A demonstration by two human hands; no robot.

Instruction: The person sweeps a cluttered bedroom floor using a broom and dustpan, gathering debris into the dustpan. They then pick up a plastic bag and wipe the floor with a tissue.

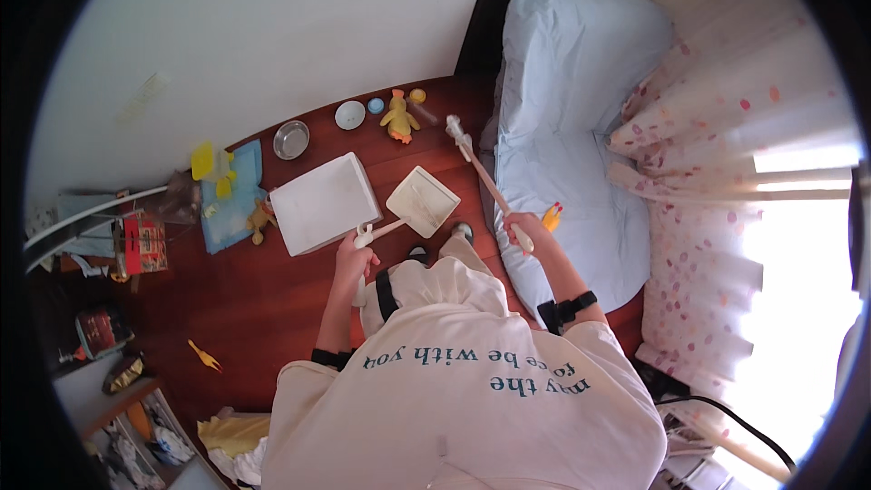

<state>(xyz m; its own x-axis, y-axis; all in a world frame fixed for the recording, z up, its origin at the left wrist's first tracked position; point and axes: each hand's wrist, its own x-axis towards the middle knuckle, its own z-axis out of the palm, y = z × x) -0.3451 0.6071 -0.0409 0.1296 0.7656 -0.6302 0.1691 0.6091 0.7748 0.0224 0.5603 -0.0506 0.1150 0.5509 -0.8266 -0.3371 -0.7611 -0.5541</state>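
Note:
My left hand is closed around the handle of a cream dustpan, beside a white rectangular box. Thin strands or marks show in the pan; I cannot tell which. My right hand grips a small broom near its pale handle end. Its pinkish stick slants up and left, and the whitish head is at the edge of a grey-blue covered sofa, apart from the dustpan. A yellow toy with red tips lies on the sofa just past my right hand.
Along the wall sit a metal bowl, a white bowl and a yellow plush duck. A blue pad lies at left with a small brown toy. The sofa and curtains bound the right; a shelf stands lower left.

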